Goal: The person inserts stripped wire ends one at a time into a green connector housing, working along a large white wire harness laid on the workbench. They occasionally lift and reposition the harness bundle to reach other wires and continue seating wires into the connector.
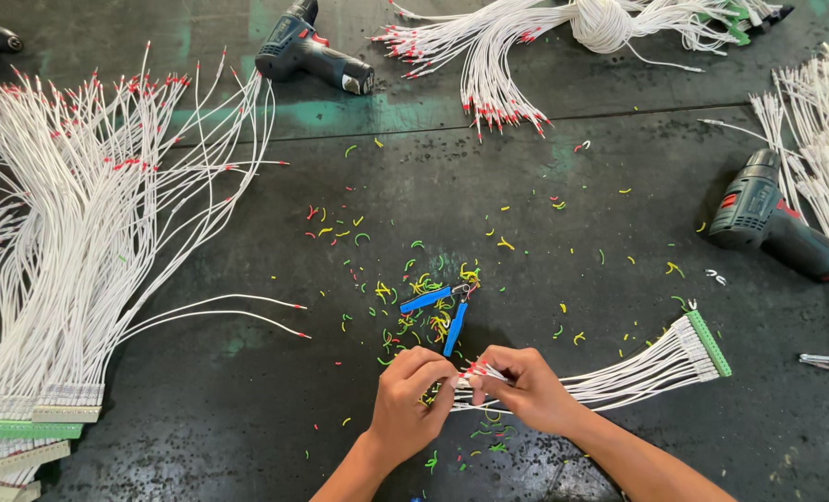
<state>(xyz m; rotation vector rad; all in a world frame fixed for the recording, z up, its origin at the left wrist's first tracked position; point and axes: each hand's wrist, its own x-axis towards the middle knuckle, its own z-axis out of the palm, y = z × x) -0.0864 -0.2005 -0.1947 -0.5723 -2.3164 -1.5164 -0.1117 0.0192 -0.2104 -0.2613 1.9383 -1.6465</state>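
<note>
Two hands (470, 386) pinch one wire bundle (619, 376); three drills (314, 51) nearby.

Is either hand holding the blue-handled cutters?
No: the blue-handled cutters lie on the table, while both hands pinch the white wire ends.

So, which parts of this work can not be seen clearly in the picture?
- Head view: the wire tips between left hand and right hand are covered by the fingers.
- The white wire bundle passes under the right hand.
- The terminal blocks are cut by the left edge.
- The blue-handled cutters: jaws too small among coloured scraps.
</note>
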